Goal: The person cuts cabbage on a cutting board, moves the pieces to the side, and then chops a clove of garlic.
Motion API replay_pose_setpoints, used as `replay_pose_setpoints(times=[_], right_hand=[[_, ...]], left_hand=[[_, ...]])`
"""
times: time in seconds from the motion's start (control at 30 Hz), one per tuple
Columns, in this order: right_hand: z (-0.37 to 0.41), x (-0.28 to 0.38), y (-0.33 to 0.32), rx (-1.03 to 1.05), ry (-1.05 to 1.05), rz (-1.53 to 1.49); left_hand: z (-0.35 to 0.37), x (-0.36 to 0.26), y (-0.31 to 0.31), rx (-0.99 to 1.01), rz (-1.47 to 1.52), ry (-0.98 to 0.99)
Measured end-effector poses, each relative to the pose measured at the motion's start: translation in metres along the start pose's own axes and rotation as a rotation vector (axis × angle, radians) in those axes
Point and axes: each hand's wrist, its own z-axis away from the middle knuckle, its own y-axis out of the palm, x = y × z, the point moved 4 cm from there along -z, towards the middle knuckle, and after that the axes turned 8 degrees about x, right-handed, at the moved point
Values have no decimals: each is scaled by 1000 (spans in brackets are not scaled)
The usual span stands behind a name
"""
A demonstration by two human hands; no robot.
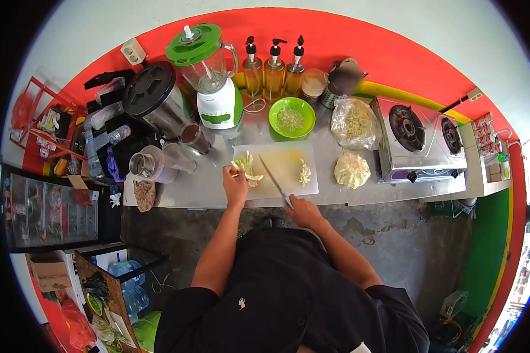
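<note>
My left hand (pixel 235 183) is closed on pale green cabbage leaves (pixel 245 166) at the left side of a white cutting board (pixel 288 152). In my right hand (pixel 304 210) is the handle of a knife (pixel 272 177), whose blade points up and left across the board, apart from the leaves. A small pile of chopped cabbage (pixel 304 172) lies on the board's right part. To the right of the board sits a cabbage head (pixel 352 170) on the steel counter. Behind the board stands a green bowl (pixel 303 128) with shredded cabbage in it.
A plastic bag of noodle-like strands (pixel 355 122) sits beside a two-burner gas stove (pixel 421 144) on the right. Behind stand a blender (pixel 217 106) and three pump bottles (pixel 274 76). Metal cups (pixel 194 138) and a clear tumbler (pixel 179 157) stand left of the board.
</note>
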Motion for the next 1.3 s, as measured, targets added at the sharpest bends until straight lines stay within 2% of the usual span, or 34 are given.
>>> replay_pose_setpoints(times=[0.13,0.23,0.3,0.4,0.53,0.63,0.73,0.77,0.83,0.97,1.03,1.13,1.3], right_hand=[[-9,8,10,50,-44,29],[-10,-2,16,22,15,-24],[-4,-15,13,-108,150,-91],[7,-25,6,-181,242,-132],[15,-27,1,-167,234,-137],[20,-26,-2,-171,214,-114],[22,-24,-7,-197,202,-130],[23,-24,-7,-187,213,-123],[24,-26,-7,-178,227,-113],[17,-38,-4,-114,200,-54],[15,-33,-6,-80,188,-19],[13,-34,-10,-108,228,-61],[4,-33,-12,-142,135,-25]], left_hand=[[12,5,-10,-29,-17,-28],[22,2,-13,28,-78,5],[28,3,-12,99,-65,-7],[34,5,-4,213,-84,-13],[39,8,16,292,-125,60],[37,1,33,360,-225,305],[40,-8,44,398,-272,300],[40,-13,47,398,-269,299],[46,-33,50,258,-519,512],[50,-44,54,155,-690,548],[43,-25,61,437,-894,505],[40,-14,71,507,-951,559],[32,-6,84,609,-924,544]])
